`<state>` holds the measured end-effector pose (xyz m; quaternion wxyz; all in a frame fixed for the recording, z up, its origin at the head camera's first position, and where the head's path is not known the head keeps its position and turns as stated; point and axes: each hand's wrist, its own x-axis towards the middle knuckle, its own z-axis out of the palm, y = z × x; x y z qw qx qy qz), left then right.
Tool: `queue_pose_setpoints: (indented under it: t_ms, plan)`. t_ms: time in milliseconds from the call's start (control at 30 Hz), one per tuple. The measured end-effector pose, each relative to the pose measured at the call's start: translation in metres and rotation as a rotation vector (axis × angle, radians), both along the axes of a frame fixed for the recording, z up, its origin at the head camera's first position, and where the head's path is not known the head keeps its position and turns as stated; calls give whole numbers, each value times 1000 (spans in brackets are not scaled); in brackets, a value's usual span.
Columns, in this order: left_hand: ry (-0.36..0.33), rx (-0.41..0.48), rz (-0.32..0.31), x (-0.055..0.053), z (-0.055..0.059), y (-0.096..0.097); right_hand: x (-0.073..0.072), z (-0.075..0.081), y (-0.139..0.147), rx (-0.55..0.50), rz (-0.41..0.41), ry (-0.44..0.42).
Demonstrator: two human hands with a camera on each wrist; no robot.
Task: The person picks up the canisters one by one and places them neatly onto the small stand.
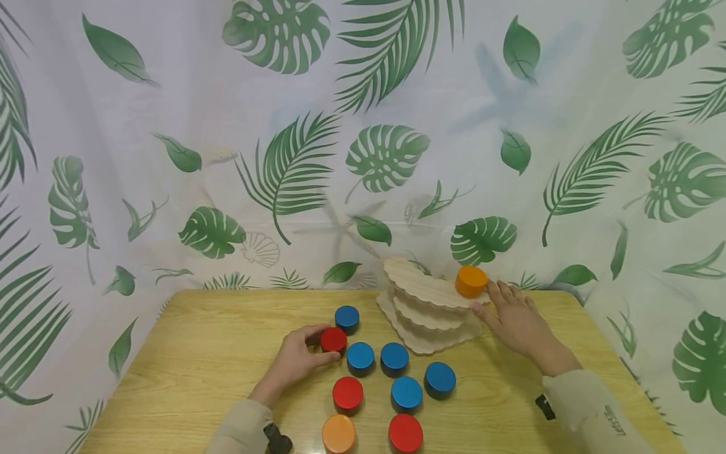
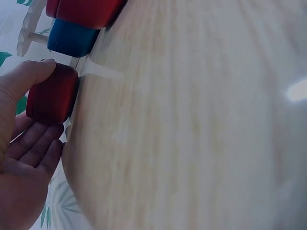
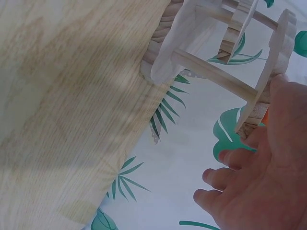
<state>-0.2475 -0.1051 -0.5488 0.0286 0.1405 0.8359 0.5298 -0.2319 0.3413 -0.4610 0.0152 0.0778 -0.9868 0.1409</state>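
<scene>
My left hand (image 1: 299, 358) holds a red round tin (image 1: 333, 340) between thumb and fingers, low over the table. In the left wrist view, the thumb (image 2: 36, 76) lies along one side of that tin. At the right, a tiered wooden stand (image 1: 422, 284) with scalloped edges carries an orange round tin (image 1: 471, 281) on its top board. My right hand (image 1: 522, 321) is at that board's right end, fingers extended, thumb at the front edge and fingertips beside the orange tin. The right wrist view shows the thumb and index finger at the board's end; the palm partly hides the orange tin.
Several blue tins (image 1: 394, 359), red tins (image 1: 348, 395) and an orange tin (image 1: 339, 434) stand around the middle and front of the wooden table (image 1: 227, 334). A leaf-printed cloth (image 1: 386, 157) hangs directly behind the table. The stand is near the table's back edge.
</scene>
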Motion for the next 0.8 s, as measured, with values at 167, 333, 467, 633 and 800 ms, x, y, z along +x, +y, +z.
queue_pose_setpoints:
  t_ms: [167, 333, 467, 633, 800]
  plan:
    - [-3, 11, 7, 0, 2, 1, 1, 3, -1, -13, 1, -15]
    - [-26, 65, 5, -2, 8, 3, 1, 3, -1, -11, 2, -9]
    - [-36, 104, 2, -5, 18, 10, 2, 3, 0, -7, -4, -4]
    - [6, 129, 1, -8, 32, 19, 4, 2, 1, -9, -3, -5]
    - [49, 92, 0, -12, 46, 24, 2, 3, -2, -14, 3, -4]
